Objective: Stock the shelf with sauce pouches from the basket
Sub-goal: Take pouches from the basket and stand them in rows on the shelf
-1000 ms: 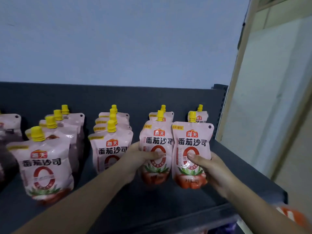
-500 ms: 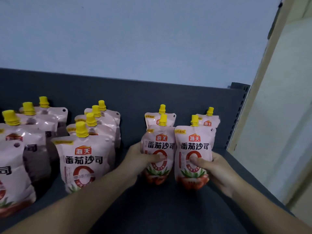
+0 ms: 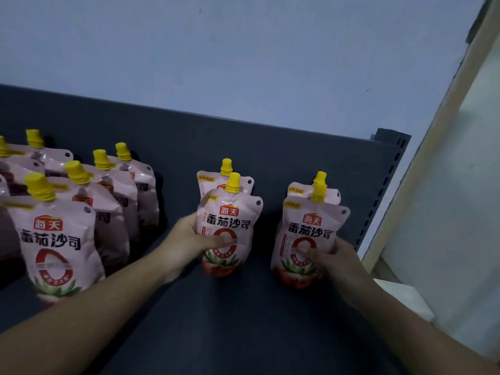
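Pink sauce pouches with yellow caps stand in rows on a dark grey shelf (image 3: pixel 243 320). My left hand (image 3: pixel 189 239) grips the front pouch of the middle row (image 3: pixel 230 220) by its left side, thumb across its front. My right hand (image 3: pixel 338 263) grips the front pouch of the right row (image 3: pixel 308 228) low on its right side. Each held pouch stands upright on the shelf with one more pouch right behind it. A gap separates the two rows. The basket is not in view.
Several more pouches stand in rows at the left, the nearest one (image 3: pixel 56 247) close to my left forearm. The shelf's dark back panel (image 3: pixel 270 147) and perforated upright (image 3: pixel 389 171) close off the rear and right. A pale wall lies beyond.
The two held pouches, side by side before, now stand apart; the right one has moved right. The camera has tilted down and drawn closer.
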`<move>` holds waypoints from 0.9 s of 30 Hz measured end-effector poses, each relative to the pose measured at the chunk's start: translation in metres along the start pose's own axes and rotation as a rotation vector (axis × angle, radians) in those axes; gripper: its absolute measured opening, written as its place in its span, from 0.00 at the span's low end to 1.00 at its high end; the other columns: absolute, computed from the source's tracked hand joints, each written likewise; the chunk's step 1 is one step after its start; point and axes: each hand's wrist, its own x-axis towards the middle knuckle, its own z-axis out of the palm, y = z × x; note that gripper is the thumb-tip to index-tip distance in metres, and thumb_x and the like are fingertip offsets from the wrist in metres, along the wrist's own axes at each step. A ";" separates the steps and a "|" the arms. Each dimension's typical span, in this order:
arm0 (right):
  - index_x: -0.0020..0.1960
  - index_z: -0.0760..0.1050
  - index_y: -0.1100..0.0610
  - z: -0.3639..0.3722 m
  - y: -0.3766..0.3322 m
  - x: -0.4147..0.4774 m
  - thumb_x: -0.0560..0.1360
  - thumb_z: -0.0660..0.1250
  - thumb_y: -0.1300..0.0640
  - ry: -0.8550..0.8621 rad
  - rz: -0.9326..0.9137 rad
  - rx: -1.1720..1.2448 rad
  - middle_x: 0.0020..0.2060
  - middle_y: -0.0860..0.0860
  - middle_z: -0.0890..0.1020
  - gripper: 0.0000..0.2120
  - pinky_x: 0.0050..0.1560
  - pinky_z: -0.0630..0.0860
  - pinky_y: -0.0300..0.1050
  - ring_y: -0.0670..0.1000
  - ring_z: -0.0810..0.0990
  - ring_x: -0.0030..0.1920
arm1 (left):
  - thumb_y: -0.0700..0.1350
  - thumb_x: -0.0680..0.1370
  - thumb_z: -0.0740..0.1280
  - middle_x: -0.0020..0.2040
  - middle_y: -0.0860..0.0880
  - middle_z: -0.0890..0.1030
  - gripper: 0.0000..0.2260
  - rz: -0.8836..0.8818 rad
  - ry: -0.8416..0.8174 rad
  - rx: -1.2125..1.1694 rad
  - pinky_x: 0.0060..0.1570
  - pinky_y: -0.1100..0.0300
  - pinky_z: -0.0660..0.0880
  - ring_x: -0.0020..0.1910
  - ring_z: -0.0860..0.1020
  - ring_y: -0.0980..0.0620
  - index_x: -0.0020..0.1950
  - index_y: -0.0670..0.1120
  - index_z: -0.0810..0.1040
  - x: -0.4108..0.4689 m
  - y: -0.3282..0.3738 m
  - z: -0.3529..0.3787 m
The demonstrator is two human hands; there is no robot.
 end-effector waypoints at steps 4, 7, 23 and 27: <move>0.49 0.77 0.54 -0.007 0.000 0.003 0.68 0.71 0.67 -0.064 -0.010 -0.120 0.39 0.43 0.86 0.13 0.34 0.78 0.33 0.42 0.85 0.42 | 0.31 0.68 0.72 0.49 0.47 0.85 0.18 0.015 -0.028 0.150 0.38 0.67 0.79 0.44 0.84 0.56 0.55 0.43 0.78 -0.008 -0.007 -0.009; 0.49 0.75 0.50 -0.014 0.000 0.003 0.69 0.71 0.67 -0.125 -0.005 -0.224 0.41 0.41 0.84 0.15 0.33 0.76 0.28 0.36 0.83 0.40 | 0.32 0.66 0.75 0.51 0.56 0.84 0.23 0.061 -0.048 0.316 0.42 0.74 0.75 0.47 0.81 0.64 0.58 0.47 0.76 -0.015 -0.015 -0.017; 0.62 0.69 0.53 -0.009 0.005 0.000 0.67 0.75 0.62 0.069 -0.096 -0.553 0.53 0.45 0.77 0.27 0.54 0.71 0.39 0.44 0.75 0.55 | 0.34 0.67 0.75 0.48 0.59 0.78 0.22 0.186 0.042 0.504 0.41 0.79 0.72 0.46 0.75 0.65 0.57 0.48 0.76 0.000 -0.021 -0.021; 0.63 0.69 0.56 -0.003 0.003 0.000 0.67 0.75 0.62 0.126 -0.096 -0.575 0.57 0.48 0.78 0.27 0.54 0.70 0.39 0.46 0.75 0.55 | 0.34 0.67 0.75 0.47 0.62 0.77 0.22 0.195 0.034 0.498 0.40 0.80 0.71 0.45 0.76 0.66 0.55 0.50 0.74 -0.002 -0.019 -0.024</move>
